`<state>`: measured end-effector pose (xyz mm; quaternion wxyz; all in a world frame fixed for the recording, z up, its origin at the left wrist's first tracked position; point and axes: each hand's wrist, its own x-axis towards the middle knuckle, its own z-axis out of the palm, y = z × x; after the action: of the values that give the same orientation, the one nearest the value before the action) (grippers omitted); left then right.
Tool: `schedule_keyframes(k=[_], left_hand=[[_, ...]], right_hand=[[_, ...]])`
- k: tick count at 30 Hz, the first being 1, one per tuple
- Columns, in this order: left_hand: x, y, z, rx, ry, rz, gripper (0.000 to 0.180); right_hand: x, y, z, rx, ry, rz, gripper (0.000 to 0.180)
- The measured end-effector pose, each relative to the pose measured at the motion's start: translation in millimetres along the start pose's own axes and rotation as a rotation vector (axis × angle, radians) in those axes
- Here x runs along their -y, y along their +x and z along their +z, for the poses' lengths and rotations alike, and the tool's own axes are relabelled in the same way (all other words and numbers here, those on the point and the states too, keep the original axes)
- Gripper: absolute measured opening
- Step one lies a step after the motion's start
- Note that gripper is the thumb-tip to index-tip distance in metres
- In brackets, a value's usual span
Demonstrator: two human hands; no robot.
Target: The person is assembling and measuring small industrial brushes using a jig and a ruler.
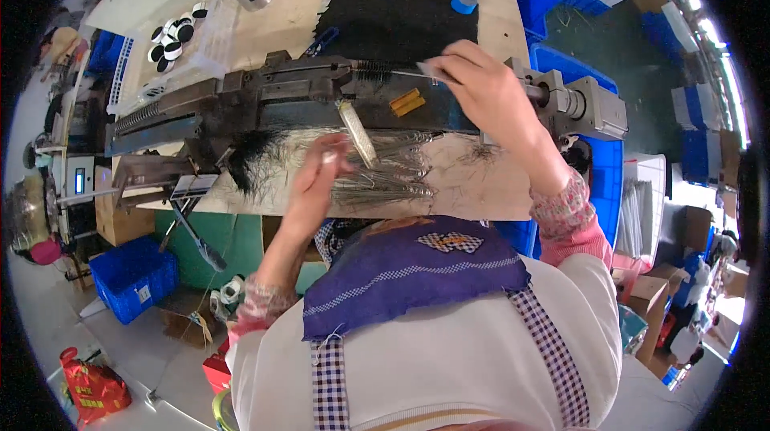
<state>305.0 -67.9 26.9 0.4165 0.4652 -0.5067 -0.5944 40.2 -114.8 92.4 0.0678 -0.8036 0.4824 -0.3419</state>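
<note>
Left hand (314, 182) pinches wire (383, 184); right hand (485, 90) grips card (433, 72); blue crate (133, 277) contents unclear.

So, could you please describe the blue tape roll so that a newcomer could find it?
Start at the wooden workbench, then go to the black mat at its far side. The blue tape roll sits at the mat's right corner, the only small blue ring there.

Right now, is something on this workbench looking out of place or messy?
Mostly loose fibre. A tuft of dark bristles hangs from the metal machine over the bench edge, and thin stray hairs lie scattered on the wooden bench near the right hand. The left hand rests by the wire pieces. Nothing looks broken.
</note>
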Motion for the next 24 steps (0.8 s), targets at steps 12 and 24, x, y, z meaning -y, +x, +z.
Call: schedule_keyframes(k=[12, 24], left_hand=[[-84.3, 9.9, -26.9, 0.228, -1.365, -0.301, 0.023], [-49.4, 66.2, 37.5, 0.43, 0.556, 0.316, 0.02]], right_hand=[[2.6, 19.7, 30.8, 0.157, -0.304, -0.194, 0.018], [-45.4, 81.5, 39.5, 0.301, -0.416, -0.033, 0.014]])
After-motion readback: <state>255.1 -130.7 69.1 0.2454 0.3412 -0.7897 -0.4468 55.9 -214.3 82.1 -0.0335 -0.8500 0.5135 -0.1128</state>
